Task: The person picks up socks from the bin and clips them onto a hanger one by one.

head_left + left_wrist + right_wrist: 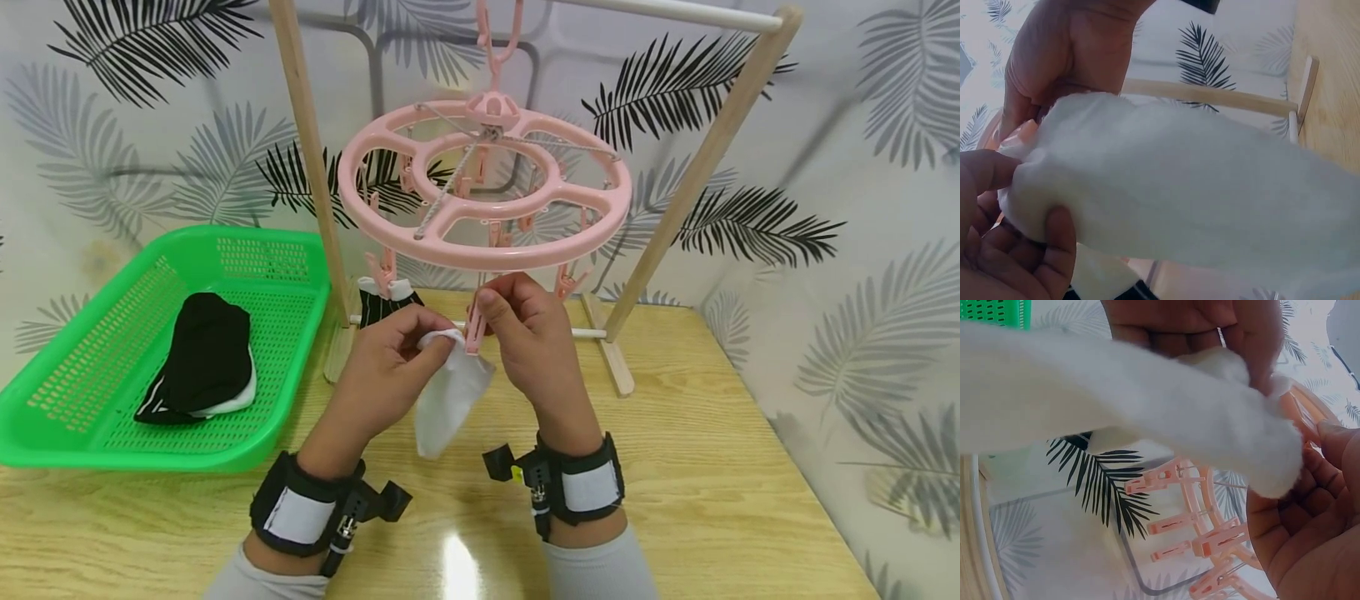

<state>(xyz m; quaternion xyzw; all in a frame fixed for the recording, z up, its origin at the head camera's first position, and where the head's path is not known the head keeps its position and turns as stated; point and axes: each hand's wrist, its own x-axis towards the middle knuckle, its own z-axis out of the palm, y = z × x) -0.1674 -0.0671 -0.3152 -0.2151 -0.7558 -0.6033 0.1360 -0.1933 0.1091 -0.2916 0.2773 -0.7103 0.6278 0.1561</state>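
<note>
My left hand point(390, 367) pinches the top edge of a white sock point(450, 404), which hangs down from the fingers. With the right hand point(528, 337) I hold a pink clothespin point(475, 327) between thumb and fingers, its tip against the sock's upper edge. Whether the pin has closed on the cloth cannot be told. In the left wrist view the sock point(1197, 181) stretches across the picture from my left hand point(1016, 244). The right wrist view shows it point(1166, 406) beside my right hand point(1316, 531). Above both hands hangs a round pink drying hanger point(480, 257).
A black striped sock with a white cuff point(388, 292) hangs from a pin at the hanger's left. Left stands a green basket point(300, 375) holding black and white clothing point(210, 358). Wooden posts point(693, 183) and a white bar point(675, 10) support the hanger on the wooden table point(712, 483).
</note>
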